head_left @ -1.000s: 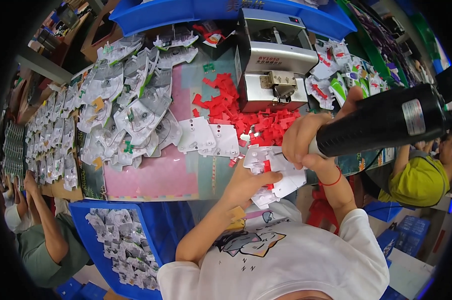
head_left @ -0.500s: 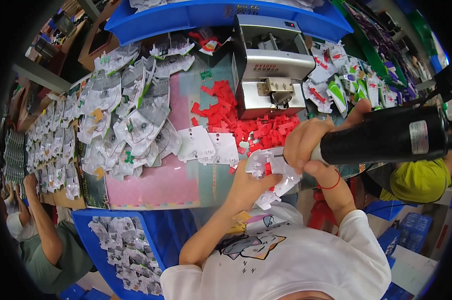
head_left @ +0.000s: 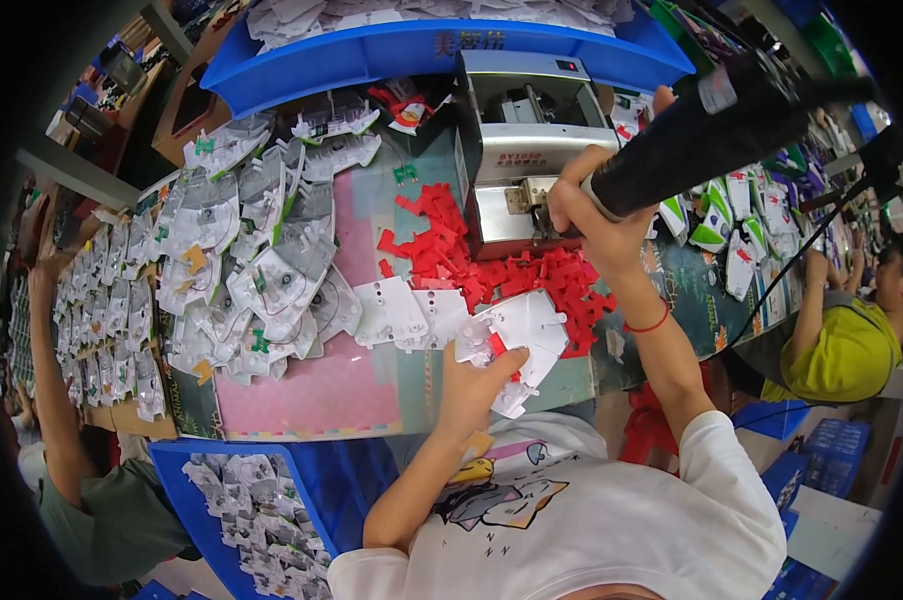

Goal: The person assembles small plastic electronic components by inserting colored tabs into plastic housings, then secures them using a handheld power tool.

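Observation:
My right hand [head_left: 599, 215] is closed round the front end of a black electric screwdriver [head_left: 706, 135], which slants toward the metal block on a screw feeder [head_left: 526, 140]. The tip is close to that block; whether it touches a screw I cannot tell. Lower down, my left hand [head_left: 474, 385] grips a white plastic shell [head_left: 533, 325] with red pieces in it, thumb across its face. Loose red plastic pieces [head_left: 521, 275] lie heaped between the shell and the feeder. Two flat white plates [head_left: 391, 312] lie left of the shell.
Stacked clear-and-white assemblies [head_left: 281, 280] cover the table's left part. A blue bin [head_left: 411, 62] of white parts stands behind the feeder; another blue bin [head_left: 306, 470] sits at the front left. White-green parts [head_left: 713, 215] lie right. Co-workers sit on both sides; a black cable [head_left: 781, 275] hangs at right.
My right hand has swung the screwdriver away from the white shell, up and forward to the feeder. The shell stays in my left hand, turned slightly and shifted a little left.

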The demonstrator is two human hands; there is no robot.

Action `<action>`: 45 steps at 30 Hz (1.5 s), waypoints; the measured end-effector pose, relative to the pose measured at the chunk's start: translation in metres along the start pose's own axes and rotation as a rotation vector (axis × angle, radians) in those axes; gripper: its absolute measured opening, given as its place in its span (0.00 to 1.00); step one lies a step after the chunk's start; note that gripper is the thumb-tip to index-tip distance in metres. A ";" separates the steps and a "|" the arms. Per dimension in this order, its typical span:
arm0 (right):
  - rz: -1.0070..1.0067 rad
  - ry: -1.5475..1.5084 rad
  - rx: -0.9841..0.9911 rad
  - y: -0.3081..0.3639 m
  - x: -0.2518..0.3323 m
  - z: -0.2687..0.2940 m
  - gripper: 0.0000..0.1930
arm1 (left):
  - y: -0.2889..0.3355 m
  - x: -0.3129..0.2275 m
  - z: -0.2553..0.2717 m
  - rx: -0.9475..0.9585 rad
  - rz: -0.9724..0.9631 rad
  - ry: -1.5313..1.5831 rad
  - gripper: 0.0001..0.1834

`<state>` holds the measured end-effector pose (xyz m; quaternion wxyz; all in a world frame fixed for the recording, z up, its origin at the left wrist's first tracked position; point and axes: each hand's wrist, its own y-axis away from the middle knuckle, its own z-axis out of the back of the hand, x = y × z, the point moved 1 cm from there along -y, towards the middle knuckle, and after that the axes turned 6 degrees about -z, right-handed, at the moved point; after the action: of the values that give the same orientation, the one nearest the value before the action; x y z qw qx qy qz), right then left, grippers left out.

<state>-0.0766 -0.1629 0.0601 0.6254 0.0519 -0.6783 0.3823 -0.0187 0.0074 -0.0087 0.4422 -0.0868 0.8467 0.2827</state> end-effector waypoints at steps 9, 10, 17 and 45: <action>-0.260 -0.512 0.273 0.047 0.028 0.005 0.08 | -0.002 -0.005 -0.005 -0.025 0.017 0.071 0.19; -0.258 -0.563 0.359 0.050 0.032 0.005 0.08 | -0.002 -0.006 -0.006 -0.030 0.032 0.091 0.19; -0.202 -0.598 0.437 0.063 0.048 0.002 0.10 | 0.006 -0.013 -0.009 -0.006 0.059 0.159 0.19; -0.171 -0.573 -0.291 0.111 0.045 0.044 0.11 | 0.011 0.000 -0.023 -0.059 -0.044 0.121 0.20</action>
<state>-0.1829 -0.0923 0.0527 0.4400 0.1240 -0.8672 0.1973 -0.0392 0.0038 0.0055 0.3935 -0.1353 0.8612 0.2918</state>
